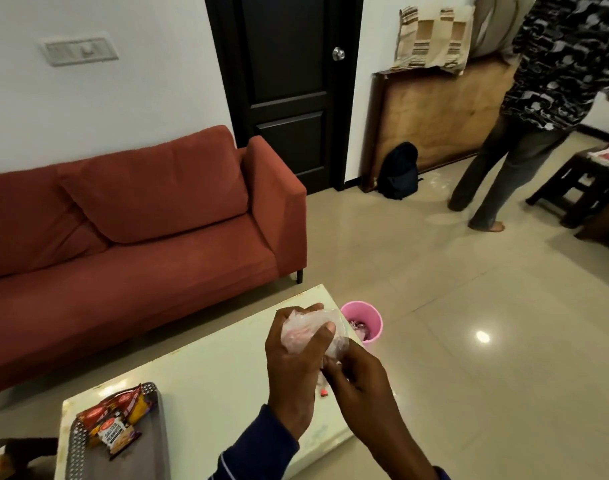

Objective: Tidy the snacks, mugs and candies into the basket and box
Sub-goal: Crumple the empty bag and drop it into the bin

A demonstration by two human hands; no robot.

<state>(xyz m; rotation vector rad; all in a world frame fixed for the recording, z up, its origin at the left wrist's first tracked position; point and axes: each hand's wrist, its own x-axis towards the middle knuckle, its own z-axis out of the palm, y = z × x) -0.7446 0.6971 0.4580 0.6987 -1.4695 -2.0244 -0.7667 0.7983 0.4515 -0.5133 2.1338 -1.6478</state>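
Observation:
My left hand (292, 372) grips a crumpled clear plastic bag (310, 329) above the far end of the pale table (206, 368). Just below it, my right hand (358, 382) pinches the bag's lower edge. A small red candy (323, 392) shows between my hands near the table top. At the table's near left a grey perforated basket (78, 452) holds several red, yellow and brown snack packets (117, 419). On the floor beyond the table's far corner stands a pink bucket (374, 322) with wrappers inside.
A red sofa (140, 220) runs along the left of the table. A person (538, 109) stands at the back right beside a dark stool (587, 181). A black backpack (400, 171) leans by a wooden board near the dark door (285, 81).

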